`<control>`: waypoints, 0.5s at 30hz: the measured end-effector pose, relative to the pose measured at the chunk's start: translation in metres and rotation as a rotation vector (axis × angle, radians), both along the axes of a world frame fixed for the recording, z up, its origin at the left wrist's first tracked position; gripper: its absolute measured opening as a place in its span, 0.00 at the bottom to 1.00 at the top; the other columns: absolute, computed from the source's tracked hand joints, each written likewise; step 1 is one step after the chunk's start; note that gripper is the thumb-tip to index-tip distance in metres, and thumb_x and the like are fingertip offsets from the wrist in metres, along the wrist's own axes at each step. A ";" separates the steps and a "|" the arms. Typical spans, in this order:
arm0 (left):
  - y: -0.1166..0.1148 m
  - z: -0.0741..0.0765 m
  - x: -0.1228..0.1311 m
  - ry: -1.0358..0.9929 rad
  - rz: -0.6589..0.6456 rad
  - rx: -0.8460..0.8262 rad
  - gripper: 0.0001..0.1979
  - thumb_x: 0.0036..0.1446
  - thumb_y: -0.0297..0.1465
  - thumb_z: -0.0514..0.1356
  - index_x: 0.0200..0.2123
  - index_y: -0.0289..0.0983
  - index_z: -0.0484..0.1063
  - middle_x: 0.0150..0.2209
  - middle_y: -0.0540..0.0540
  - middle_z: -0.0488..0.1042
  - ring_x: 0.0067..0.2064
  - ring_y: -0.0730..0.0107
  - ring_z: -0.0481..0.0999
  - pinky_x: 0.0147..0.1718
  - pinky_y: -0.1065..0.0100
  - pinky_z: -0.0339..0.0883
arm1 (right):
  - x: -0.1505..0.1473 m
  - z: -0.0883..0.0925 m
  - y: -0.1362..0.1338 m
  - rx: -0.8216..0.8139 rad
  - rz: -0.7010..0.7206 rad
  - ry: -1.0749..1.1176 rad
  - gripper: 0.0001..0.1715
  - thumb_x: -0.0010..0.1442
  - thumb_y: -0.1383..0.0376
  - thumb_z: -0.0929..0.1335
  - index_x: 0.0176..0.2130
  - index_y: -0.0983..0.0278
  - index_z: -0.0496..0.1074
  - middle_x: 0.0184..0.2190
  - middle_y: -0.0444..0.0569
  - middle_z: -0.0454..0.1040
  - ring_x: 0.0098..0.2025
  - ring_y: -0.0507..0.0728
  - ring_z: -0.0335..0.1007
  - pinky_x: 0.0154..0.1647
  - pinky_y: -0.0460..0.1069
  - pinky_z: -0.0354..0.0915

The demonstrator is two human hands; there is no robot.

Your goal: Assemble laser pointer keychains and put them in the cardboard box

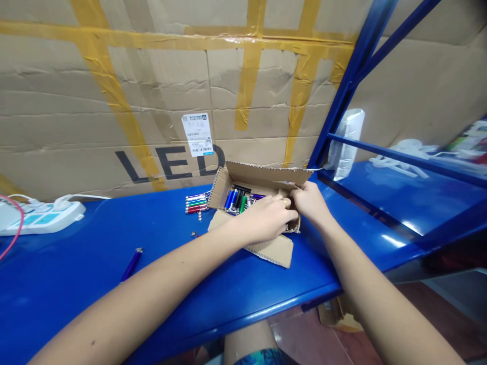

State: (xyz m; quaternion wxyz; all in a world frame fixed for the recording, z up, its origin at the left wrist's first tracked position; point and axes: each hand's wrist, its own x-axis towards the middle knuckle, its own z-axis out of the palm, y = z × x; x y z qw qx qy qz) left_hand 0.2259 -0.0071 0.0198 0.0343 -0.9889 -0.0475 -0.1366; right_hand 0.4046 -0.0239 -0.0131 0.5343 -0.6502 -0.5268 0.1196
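Note:
An open cardboard box stands on the blue table, its flaps spread. Inside lie several small metallic tubes in blue, black, green and purple. My left hand reaches over the box's front side into its right part, fingers bent down; what they hold, if anything, is hidden. At the box's back right corner is my right hand, its fingers closed around the cardboard edge. Left of the box, several coloured tubes lie in a stack, with small round silver pieces just in front of them.
A purple-blue pen-like tube lies by my left forearm. At the far left is a white power strip. A large taped carton rises behind the table. Blue metal rack bars and a white wrapped packet stand at right.

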 end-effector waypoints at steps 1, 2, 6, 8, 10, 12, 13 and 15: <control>-0.001 -0.001 0.003 0.023 -0.002 0.007 0.09 0.63 0.26 0.56 0.42 0.36 0.77 0.44 0.39 0.74 0.51 0.57 0.72 0.50 0.59 0.66 | 0.000 0.000 0.000 0.005 -0.004 0.000 0.31 0.44 0.73 0.60 0.44 0.64 0.80 0.47 0.51 0.81 0.53 0.63 0.75 0.58 0.57 0.65; 0.000 -0.002 0.005 0.040 -0.006 0.008 0.09 0.63 0.26 0.57 0.42 0.36 0.78 0.44 0.39 0.74 0.51 0.56 0.72 0.50 0.58 0.66 | 0.000 0.000 0.000 0.012 -0.006 0.000 0.31 0.44 0.73 0.60 0.44 0.64 0.79 0.48 0.51 0.81 0.54 0.63 0.74 0.58 0.57 0.65; 0.003 0.000 0.009 0.077 0.027 0.037 0.11 0.63 0.23 0.54 0.38 0.33 0.78 0.43 0.37 0.75 0.49 0.56 0.73 0.49 0.59 0.67 | 0.000 -0.002 0.001 0.032 0.011 0.009 0.30 0.44 0.73 0.60 0.43 0.64 0.80 0.47 0.50 0.82 0.53 0.63 0.75 0.58 0.57 0.66; 0.004 0.001 0.009 0.100 0.077 0.088 0.13 0.62 0.20 0.52 0.36 0.30 0.77 0.43 0.35 0.74 0.49 0.56 0.74 0.48 0.59 0.68 | 0.000 -0.003 0.002 0.037 0.027 0.019 0.29 0.44 0.73 0.60 0.42 0.65 0.80 0.46 0.51 0.82 0.52 0.64 0.75 0.56 0.58 0.67; 0.004 0.002 0.009 0.116 0.121 0.113 0.13 0.60 0.17 0.51 0.37 0.29 0.76 0.43 0.35 0.74 0.49 0.55 0.74 0.46 0.59 0.69 | 0.000 -0.002 0.002 0.044 0.035 0.025 0.29 0.44 0.73 0.59 0.42 0.65 0.80 0.45 0.51 0.82 0.52 0.64 0.75 0.56 0.58 0.66; 0.005 0.002 0.009 0.104 0.180 0.092 0.13 0.58 0.16 0.51 0.39 0.28 0.75 0.42 0.36 0.74 0.46 0.57 0.76 0.43 0.61 0.70 | 0.000 -0.002 0.001 0.052 0.040 0.030 0.30 0.43 0.73 0.59 0.42 0.65 0.80 0.45 0.51 0.82 0.53 0.64 0.75 0.57 0.58 0.65; 0.006 0.001 0.008 0.088 0.221 0.076 0.14 0.58 0.16 0.51 0.40 0.29 0.75 0.42 0.36 0.74 0.44 0.58 0.77 0.40 0.62 0.71 | -0.001 -0.002 0.001 0.055 0.047 0.034 0.30 0.43 0.73 0.59 0.42 0.65 0.80 0.45 0.51 0.82 0.53 0.64 0.75 0.58 0.58 0.65; 0.007 0.000 0.005 0.038 0.321 0.058 0.14 0.57 0.15 0.50 0.40 0.29 0.74 0.40 0.38 0.73 0.40 0.59 0.77 0.36 0.63 0.71 | 0.000 -0.002 0.001 0.056 0.061 0.042 0.31 0.43 0.73 0.60 0.43 0.65 0.79 0.47 0.51 0.82 0.54 0.64 0.74 0.59 0.57 0.64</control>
